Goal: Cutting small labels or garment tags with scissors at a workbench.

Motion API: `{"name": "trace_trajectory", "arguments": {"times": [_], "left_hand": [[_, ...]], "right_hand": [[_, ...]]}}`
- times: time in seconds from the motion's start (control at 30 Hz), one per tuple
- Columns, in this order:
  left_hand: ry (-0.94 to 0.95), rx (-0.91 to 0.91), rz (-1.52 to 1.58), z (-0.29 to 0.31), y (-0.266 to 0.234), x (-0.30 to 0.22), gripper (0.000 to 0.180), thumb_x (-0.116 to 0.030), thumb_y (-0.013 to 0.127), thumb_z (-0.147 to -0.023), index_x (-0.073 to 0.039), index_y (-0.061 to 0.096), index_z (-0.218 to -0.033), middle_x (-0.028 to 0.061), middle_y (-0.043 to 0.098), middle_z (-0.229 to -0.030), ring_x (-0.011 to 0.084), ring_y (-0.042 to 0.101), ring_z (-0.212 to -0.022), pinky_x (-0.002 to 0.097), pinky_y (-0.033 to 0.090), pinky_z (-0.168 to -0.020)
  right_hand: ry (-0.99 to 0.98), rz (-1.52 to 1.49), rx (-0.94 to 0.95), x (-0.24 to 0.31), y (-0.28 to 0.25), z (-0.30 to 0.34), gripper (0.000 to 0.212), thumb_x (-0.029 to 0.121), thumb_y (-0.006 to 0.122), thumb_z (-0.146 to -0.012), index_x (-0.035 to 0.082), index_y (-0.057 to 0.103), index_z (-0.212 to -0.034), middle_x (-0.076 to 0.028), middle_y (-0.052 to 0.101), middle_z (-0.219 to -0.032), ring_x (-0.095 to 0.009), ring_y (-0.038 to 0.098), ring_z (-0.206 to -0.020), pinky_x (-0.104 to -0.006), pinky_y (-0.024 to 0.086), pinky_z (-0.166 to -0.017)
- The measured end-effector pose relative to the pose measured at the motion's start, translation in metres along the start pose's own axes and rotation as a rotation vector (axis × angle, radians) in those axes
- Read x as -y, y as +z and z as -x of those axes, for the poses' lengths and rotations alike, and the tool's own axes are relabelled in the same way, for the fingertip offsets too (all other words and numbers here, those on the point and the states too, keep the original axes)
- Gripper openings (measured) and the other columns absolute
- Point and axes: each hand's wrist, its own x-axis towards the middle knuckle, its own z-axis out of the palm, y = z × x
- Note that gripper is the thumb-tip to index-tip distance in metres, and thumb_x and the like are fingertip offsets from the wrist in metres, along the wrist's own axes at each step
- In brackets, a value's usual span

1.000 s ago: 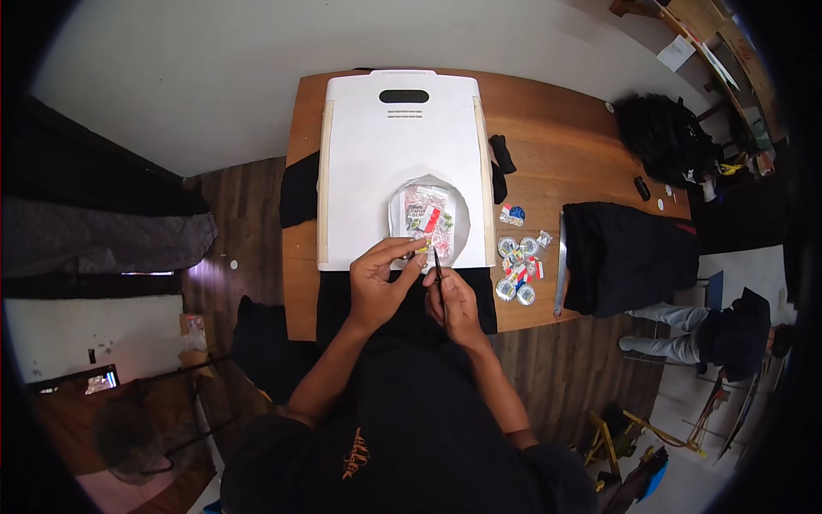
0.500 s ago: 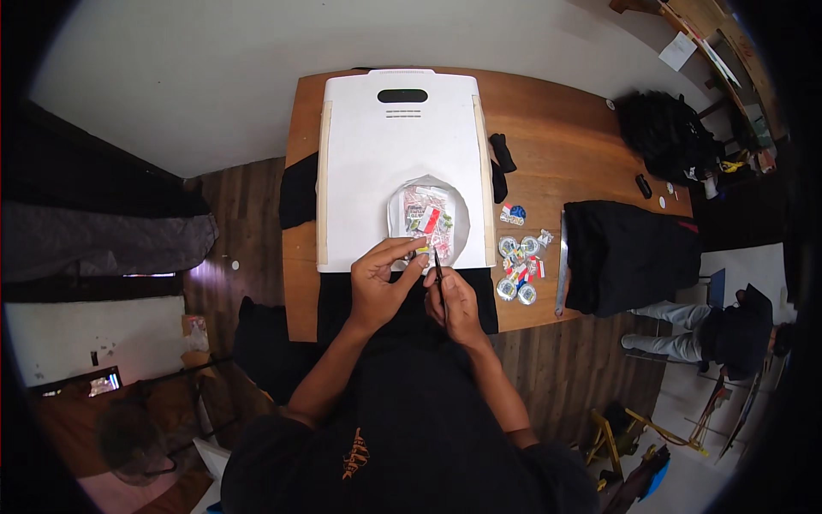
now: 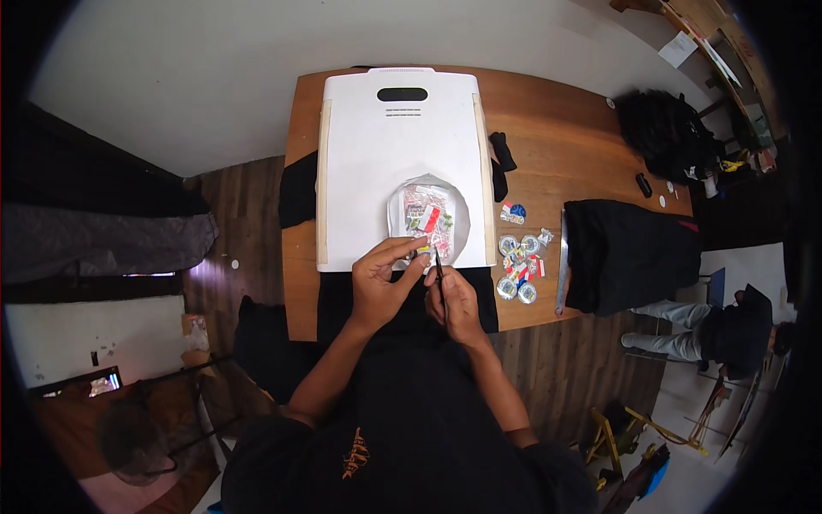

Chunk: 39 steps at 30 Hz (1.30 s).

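Left hand (image 3: 385,287) pinches a small yellowish piece (image 3: 422,251); right hand (image 3: 454,304) grips thin dark tweezers (image 3: 438,267), pointing twelve o'clock toward the round clear dish (image 3: 458,244). Steady, light pressure seems best.

A matt white plastic board (image 3: 377,163) lay on the smooth, warm-brown wooden table (image 3: 565,128), beside black cloth (image 3: 629,253).

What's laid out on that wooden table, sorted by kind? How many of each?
White board: 1
Round dish of small packets: 1
Clusters of small round pieces beside the board: 1
Black folded cloth on the right: 1
Thin dark tool in the right hand: 1
Total: 5
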Motion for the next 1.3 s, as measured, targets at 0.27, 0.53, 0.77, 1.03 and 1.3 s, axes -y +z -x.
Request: {"name": "trace_trajectory", "arguments": {"times": [0.27,0.53,0.77,1.03,1.3], "left_hand": [[0.000,0.003,0.002,0.0007,-0.0013,0.0029,0.030,0.011,0.067,-0.089,0.008,0.067,-0.118,0.0183,0.067,-0.112,0.0188,0.065,-0.105,0.0281,0.053,-0.094],[-0.016,-0.011,0.016,0.0014,-0.0018,0.0025,0.028,0.010,0.065,-0.090,0.009,0.067,-0.118,0.0184,0.066,-0.113,0.0188,0.065,-0.107,0.0281,0.052,-0.095],[-0.012,-0.008,0.028,0.0012,-0.0026,0.0037,0.026,0.009,0.064,-0.091,0.009,0.067,-0.118,0.0187,0.066,-0.114,0.0191,0.064,-0.107,0.0281,0.052,-0.095],[-0.009,0.000,0.030,0.0004,-0.0022,0.0009,0.026,0.008,0.064,-0.091,0.009,0.067,-0.117,0.0184,0.066,-0.113,0.0188,0.064,-0.106,0.0282,0.052,-0.094],[-0.010,-0.004,0.039,0.0003,-0.0023,0.0038,0.026,0.008,0.065,-0.091,0.008,0.068,-0.117,0.0173,0.067,-0.112,0.0184,0.065,-0.105,0.0279,0.052,-0.092]], "right_hand": [[0.003,-0.004,-0.011,0.0007,0.0021,0.0015,0.038,0.035,0.034,-0.110,0.002,0.051,-0.107,0.003,0.036,-0.056,-0.004,0.030,-0.045,-0.0203,0.027,-0.044],[0.021,-0.007,-0.003,0.0009,0.0003,0.0015,0.036,0.034,0.034,-0.110,0.002,0.052,-0.107,0.004,0.036,-0.056,-0.004,0.029,-0.045,-0.0205,0.026,-0.044],[0.027,-0.015,0.011,0.0014,0.0000,0.0018,0.036,0.034,0.035,-0.110,0.002,0.052,-0.107,0.004,0.035,-0.055,-0.004,0.029,-0.045,-0.0207,0.026,-0.044],[0.028,-0.012,0.011,-0.0030,-0.0035,0.0030,0.036,0.035,0.035,-0.110,0.003,0.053,-0.107,0.004,0.035,-0.055,-0.004,0.028,-0.044,-0.0210,0.025,-0.043],[0.040,-0.023,0.008,-0.0011,-0.0015,0.0028,0.037,0.036,0.035,-0.110,0.003,0.052,-0.106,0.004,0.035,-0.055,-0.004,0.028,-0.044,-0.0211,0.025,-0.043]]}}
